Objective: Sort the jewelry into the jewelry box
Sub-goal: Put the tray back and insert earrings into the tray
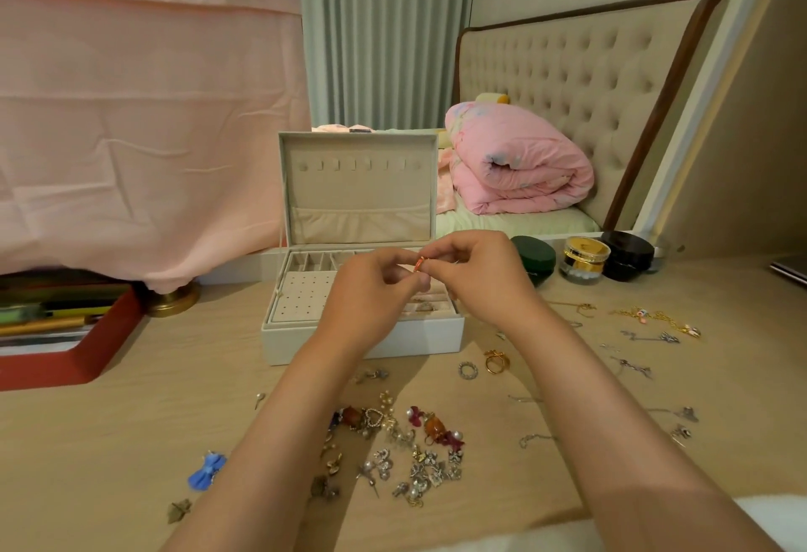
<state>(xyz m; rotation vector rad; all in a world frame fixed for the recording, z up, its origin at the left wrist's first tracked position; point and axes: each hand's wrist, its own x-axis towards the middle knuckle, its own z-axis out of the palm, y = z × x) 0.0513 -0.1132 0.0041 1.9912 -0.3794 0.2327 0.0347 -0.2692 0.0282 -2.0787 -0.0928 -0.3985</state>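
The white jewelry box [419, 335] stands open on the wooden table, lid upright, with a beige earring panel [301, 296] at its left. Above the box my left hand [371, 285] and my right hand [476, 272] meet, and both pinch a small orange-gold ring [420, 264] between their fingertips. A pile of earrings and pendants [406, 447] lies on the table in front of me, between my forearms. A gold ring [496, 361] and a silver ring [467, 370] lie right of the box. Necklaces and chains [655, 324] are spread at the right.
A blue bow earring [207, 469] lies at the lower left. A red tray of books [83, 359] sits at the left, next to a brass lamp base [172, 298]. A green jar [533, 259], a gold-lidded jar [584, 260] and a black jar [626, 255] stand behind the box's right side.
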